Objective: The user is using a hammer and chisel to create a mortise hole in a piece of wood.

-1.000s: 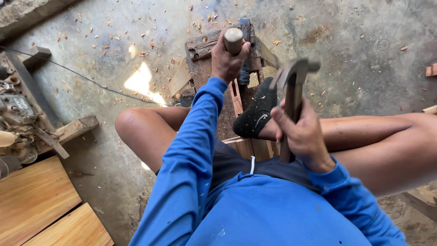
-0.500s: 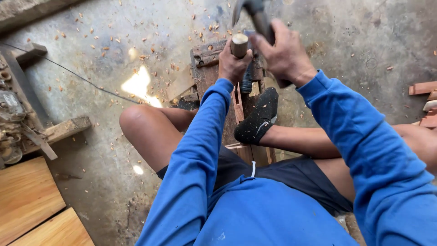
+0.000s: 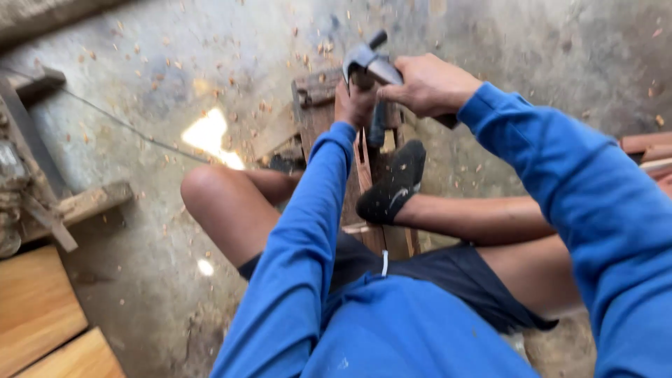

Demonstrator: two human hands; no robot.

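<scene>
My right hand (image 3: pixel 428 85) grips the handle of a metal hammer (image 3: pixel 367 60), whose head sits right on top of my left hand's fist. My left hand (image 3: pixel 355 103) is closed around a chisel (image 3: pixel 377 124) with a wooden handle, its dark blade pointing down into a wooden workpiece (image 3: pixel 316 105). The chisel's handle is mostly hidden by the hammer head and fingers. My foot in a black sock (image 3: pixel 392 183) presses on the wooden piece. Both arms wear blue sleeves.
I sit on a concrete floor (image 3: pixel 490 28) strewn with wood chips. Light wooden boards (image 3: pixel 42 315) lie at the lower left, rough timber scraps (image 3: pixel 84 203) at the left, reddish wood pieces (image 3: pixel 647 143) at the right edge. A thin cord (image 3: pixel 126 126) runs across the floor.
The hammer was held back near my lap, then swung up and over, and has come down onto the chisel top. My left hand stayed on the chisel.
</scene>
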